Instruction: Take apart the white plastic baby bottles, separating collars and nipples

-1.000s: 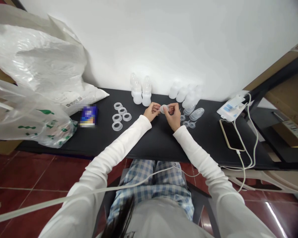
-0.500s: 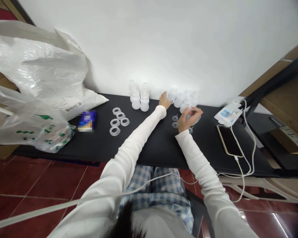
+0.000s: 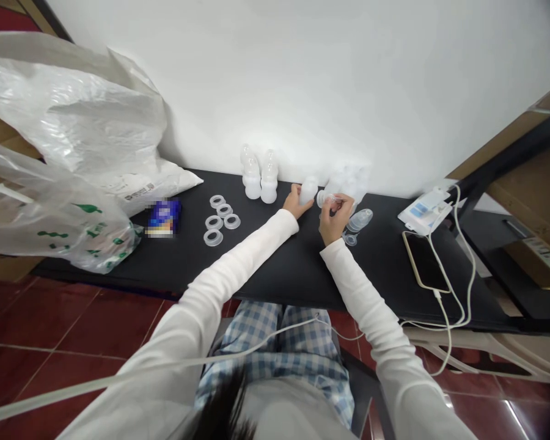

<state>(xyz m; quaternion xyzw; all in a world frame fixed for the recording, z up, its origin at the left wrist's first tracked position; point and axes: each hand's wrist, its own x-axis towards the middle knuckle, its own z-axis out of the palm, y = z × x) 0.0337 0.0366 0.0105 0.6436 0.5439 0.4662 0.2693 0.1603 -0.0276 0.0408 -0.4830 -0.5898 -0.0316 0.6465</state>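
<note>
My left hand (image 3: 297, 201) is closed round the side of a white baby bottle (image 3: 308, 188) standing on the black table. Close to its right, my right hand (image 3: 335, 214) pinches a small translucent piece (image 3: 330, 197); its exact kind is unclear. Behind that hand stand several white bottles (image 3: 348, 177) against the wall. A clear dome-shaped cap (image 3: 361, 219) and a clear bottle nipple (image 3: 349, 239) lie beside my right wrist. Left of my left hand stand bottles with clear caps (image 3: 269, 177). Several translucent rings (image 3: 213, 237) lie farther left.
Plastic bags (image 3: 73, 208) and a blue packet (image 3: 164, 218) occupy the left end of the table (image 3: 275, 269). A phone (image 3: 425, 261), cables and a white box (image 3: 425, 209) lie on the right. A pale cord (image 3: 165, 366) crosses in front of my body.
My left hand has drawn a white bottle away from the group, toward me and to the left. My right hand has moved left toward that bottle, still pinching the translucent piece.
</note>
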